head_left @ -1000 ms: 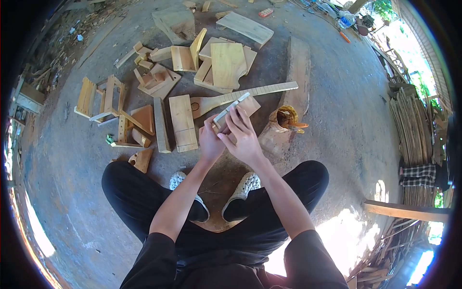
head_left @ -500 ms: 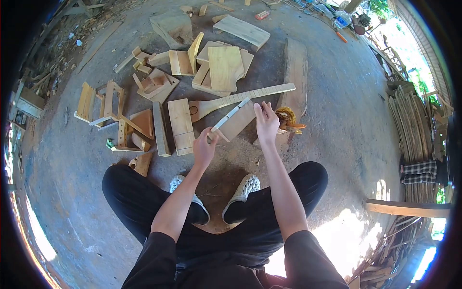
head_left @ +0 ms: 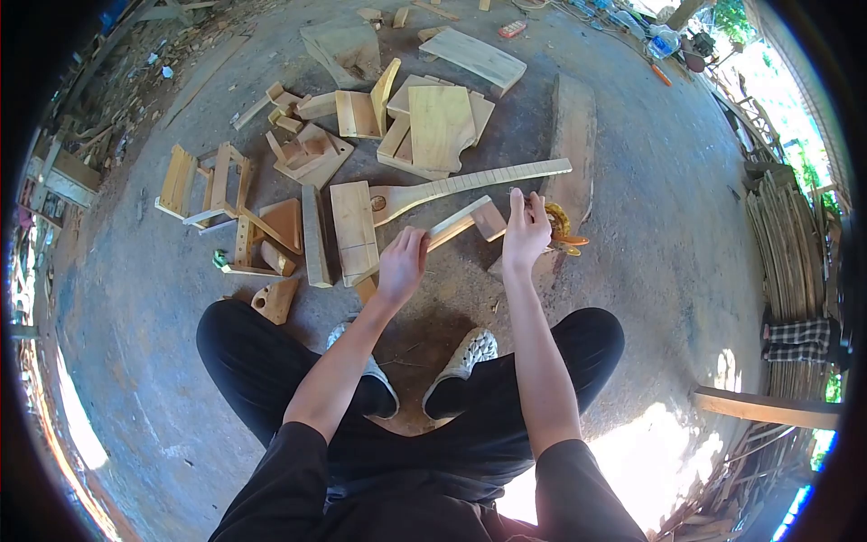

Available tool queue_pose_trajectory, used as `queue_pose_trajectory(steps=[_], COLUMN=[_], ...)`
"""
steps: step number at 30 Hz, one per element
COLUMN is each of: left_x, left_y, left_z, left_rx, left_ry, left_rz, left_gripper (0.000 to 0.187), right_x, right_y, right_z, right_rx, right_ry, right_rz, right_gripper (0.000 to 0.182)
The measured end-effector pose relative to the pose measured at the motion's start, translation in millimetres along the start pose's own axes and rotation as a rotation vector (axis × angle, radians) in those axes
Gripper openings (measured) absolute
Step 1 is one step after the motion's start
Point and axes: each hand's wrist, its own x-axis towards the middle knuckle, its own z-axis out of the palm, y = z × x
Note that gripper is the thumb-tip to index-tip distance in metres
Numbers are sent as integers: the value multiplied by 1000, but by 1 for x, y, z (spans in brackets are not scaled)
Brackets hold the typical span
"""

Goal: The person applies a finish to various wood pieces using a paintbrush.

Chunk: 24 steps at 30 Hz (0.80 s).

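Note:
A long wooden piece with a pale strip along its upper edge and a short block at its far end slants up to the right. My left hand is closed around its lower part, fingers wrapped over the top. Just beyond its right end is my right hand, raised with the fingers bent close together; what they may pinch is hidden. A guitar-like wooden neck with crosswise lines lies behind both hands. Beside my right hand sits a yellow coil with an orange part.
Left of my hands lie a flat board, an upright plank and a small slatted wooden frame. Farther back are stacked boards and a long plank. My shoes are close below.
The wooden piece has turned, now showing its end block. My right hand has come off its right end, and my left hand has moved right and wrapped over it. The view has shifted slightly.

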Motion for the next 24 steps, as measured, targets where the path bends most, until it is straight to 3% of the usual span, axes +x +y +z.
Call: queue_pose_trajectory(steps=[2, 6, 10, 13, 15, 19, 22, 24], left_x=[6, 16, 44, 63, 66, 62, 49, 41], left_y=[6, -6, -31, -60, -78, -105, -110, -109], left_z=[-8, -27, -71, -109, -133, -162, -180, -187], left_rx=[145, 221, 328, 343, 341, 459, 450, 513], left_ry=[-150, -137, -146, -90, -22, -3, 28, -69], left_rz=[-65, -72, -223, -227, -216, -256, -295, -331], left_gripper=[11, 12, 14, 13, 11, 13, 15, 16], right_x=[0, -4, -16, -36, -49, -63, -59, -53], right_y=[-2, -3, -13, -26, -26, -48, -60, -59], right_z=[3, 13, 26, 34, 56, 82, 103, 129], right_rx=[43, 71, 111, 29, -62, 83, 7, -3], right_ry=[-11, -22, -79, -202, -154, -214, -305, -323], right_rz=[-7, -42, -117, -145, -341, -415, -513, -596], right_gripper=[65, 63, 60, 57, 54, 60, 62, 62])
